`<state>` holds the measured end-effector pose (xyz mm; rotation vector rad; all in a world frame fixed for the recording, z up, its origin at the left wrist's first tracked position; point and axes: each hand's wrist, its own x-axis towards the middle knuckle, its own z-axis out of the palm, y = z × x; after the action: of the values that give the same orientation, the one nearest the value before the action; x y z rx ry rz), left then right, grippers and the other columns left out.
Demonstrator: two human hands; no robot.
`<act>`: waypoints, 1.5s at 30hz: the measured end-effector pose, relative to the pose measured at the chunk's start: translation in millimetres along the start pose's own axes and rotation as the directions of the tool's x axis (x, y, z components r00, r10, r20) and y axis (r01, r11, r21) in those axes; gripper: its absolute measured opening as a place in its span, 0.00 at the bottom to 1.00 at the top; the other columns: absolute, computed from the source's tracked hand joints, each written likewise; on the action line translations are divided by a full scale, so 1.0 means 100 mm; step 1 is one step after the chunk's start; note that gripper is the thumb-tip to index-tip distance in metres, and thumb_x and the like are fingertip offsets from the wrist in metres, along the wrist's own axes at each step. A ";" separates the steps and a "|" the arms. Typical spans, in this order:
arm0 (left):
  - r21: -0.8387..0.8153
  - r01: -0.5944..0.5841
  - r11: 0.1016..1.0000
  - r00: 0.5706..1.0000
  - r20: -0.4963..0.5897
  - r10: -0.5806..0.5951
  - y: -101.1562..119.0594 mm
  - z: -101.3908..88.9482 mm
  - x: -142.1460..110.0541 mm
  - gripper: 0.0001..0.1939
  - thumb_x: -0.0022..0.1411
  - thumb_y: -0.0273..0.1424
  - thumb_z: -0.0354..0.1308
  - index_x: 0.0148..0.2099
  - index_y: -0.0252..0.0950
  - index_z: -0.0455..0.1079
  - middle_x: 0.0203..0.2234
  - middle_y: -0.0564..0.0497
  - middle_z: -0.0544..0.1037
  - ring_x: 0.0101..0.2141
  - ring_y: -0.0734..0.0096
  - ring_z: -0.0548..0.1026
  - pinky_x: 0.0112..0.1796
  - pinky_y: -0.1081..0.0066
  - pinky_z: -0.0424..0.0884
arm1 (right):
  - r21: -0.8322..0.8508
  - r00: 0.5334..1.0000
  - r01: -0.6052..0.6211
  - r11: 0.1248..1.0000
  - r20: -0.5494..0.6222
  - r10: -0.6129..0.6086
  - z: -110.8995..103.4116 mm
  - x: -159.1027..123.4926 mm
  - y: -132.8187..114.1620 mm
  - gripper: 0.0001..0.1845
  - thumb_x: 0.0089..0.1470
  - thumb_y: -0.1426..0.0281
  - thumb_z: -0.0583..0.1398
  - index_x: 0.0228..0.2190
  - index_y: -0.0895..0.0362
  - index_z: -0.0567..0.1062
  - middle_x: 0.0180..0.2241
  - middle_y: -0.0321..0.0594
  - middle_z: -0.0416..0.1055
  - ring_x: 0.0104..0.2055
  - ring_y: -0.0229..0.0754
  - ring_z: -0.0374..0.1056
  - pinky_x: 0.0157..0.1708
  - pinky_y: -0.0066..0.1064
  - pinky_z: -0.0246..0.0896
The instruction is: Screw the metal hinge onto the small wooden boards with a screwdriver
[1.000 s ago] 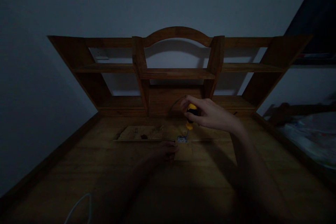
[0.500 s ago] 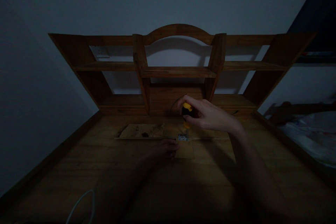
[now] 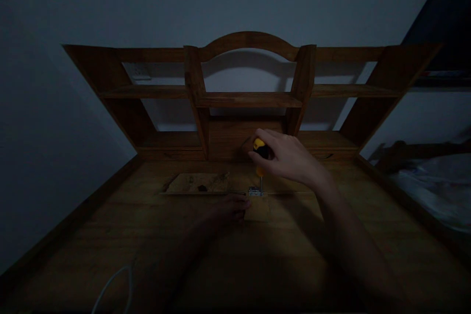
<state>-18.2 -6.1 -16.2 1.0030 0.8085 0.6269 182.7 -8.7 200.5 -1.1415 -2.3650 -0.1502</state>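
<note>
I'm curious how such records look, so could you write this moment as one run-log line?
right hand: grips screwdriver | shaft: down at metal hinge | left hand: beside hinge

Two hands [image 3: 290, 157], one screwdriver [image 3: 261, 151] and one metal fitting [image 3: 255, 191] are seen near the centre of the frame. One wooden shelf unit [image 3: 248, 100], divided into three columns and topped by one arch [image 3: 248, 39], is pictured across the upper half. One cord loop [image 3: 114, 277] is caught at lower left.
</note>
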 end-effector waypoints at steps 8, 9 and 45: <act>-0.016 0.027 1.000 0.998 -0.050 -0.027 -0.01 -0.01 0.01 0.18 0.51 0.41 0.70 0.36 0.31 0.73 0.23 0.53 0.70 0.21 0.80 0.65 0.23 0.76 0.61 | 0.075 0.998 0.008 0.997 0.055 -0.012 -0.01 -0.04 0.00 0.15 0.62 0.58 0.55 0.46 0.52 0.67 0.35 0.37 0.73 0.35 0.42 0.69 0.33 0.30 0.54; -0.010 0.024 1.000 0.998 -0.050 -0.024 -0.01 -0.01 0.01 0.18 0.51 0.41 0.70 0.36 0.31 0.73 0.23 0.54 0.69 0.20 0.81 0.64 0.23 0.76 0.60 | 0.027 1.000 -0.005 1.000 0.028 0.004 0.01 -0.03 0.00 0.16 0.62 0.56 0.54 0.45 0.53 0.67 0.35 0.38 0.73 0.35 0.44 0.69 0.33 0.31 0.53; -0.003 0.031 1.000 1.000 -0.002 -0.031 0.06 0.02 -0.01 0.18 0.50 0.40 0.70 0.31 0.31 0.71 0.19 0.57 0.66 0.17 0.83 0.60 0.22 0.76 0.59 | -0.147 0.997 -0.079 0.986 -0.003 0.079 -0.05 -0.04 0.06 0.22 0.62 0.49 0.51 0.40 0.55 0.69 0.31 0.41 0.75 0.33 0.47 0.71 0.32 0.34 0.53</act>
<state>-17.7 -5.3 -10.2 0.9861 0.8231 0.6023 191.6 -9.5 202.1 -1.3029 -2.3391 -0.3002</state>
